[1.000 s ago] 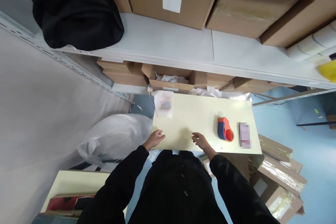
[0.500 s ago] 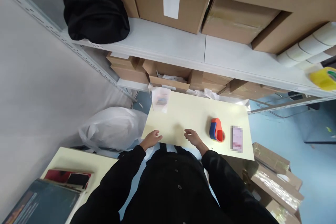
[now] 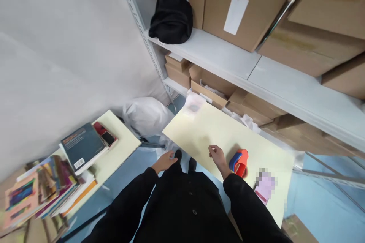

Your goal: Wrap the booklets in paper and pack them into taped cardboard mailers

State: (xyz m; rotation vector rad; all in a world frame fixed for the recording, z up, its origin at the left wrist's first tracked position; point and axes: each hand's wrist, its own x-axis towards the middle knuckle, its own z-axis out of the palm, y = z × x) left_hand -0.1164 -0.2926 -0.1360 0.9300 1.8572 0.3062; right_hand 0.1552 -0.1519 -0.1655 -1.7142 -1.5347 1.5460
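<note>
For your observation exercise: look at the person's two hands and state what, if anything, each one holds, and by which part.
Nothing is held. The left hand is open and empty off the table's near edge; the right hand rests empty on the table, just beside the tape dispenser.

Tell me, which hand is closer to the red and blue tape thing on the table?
The right hand. It rests on the table just left of the tape dispenser, not touching it. The left hand is farther left, off the table's near edge.

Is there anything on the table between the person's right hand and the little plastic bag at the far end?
No. In the head view, only bare tabletop lies between the right hand and the bag.
</note>
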